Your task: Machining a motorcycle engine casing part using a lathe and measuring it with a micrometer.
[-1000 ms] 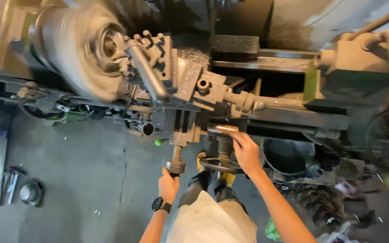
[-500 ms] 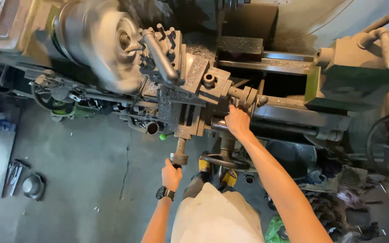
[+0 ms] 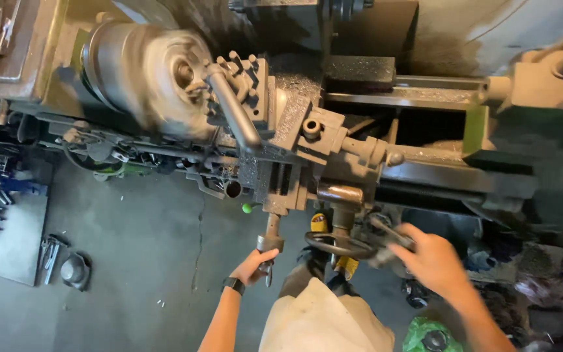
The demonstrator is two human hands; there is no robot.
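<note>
Head view, looking down on a grey, grimy metal lathe. The round steel chuck at the left end of the lathe is motion-blurred. The dark metal tool post with long bent lever sits just beside the chuck, on the carriage.

Left hand: fingers closed around the small cross-slide crank handle, which juts from the front edge of the carriage.

Right hand: fingers curled on the rim of the dark round carriage handwheel, at its right side, below the front edge; how tightly it grips I cannot tell.

Black wristwatch on left wrist. Concrete floor below.
</note>
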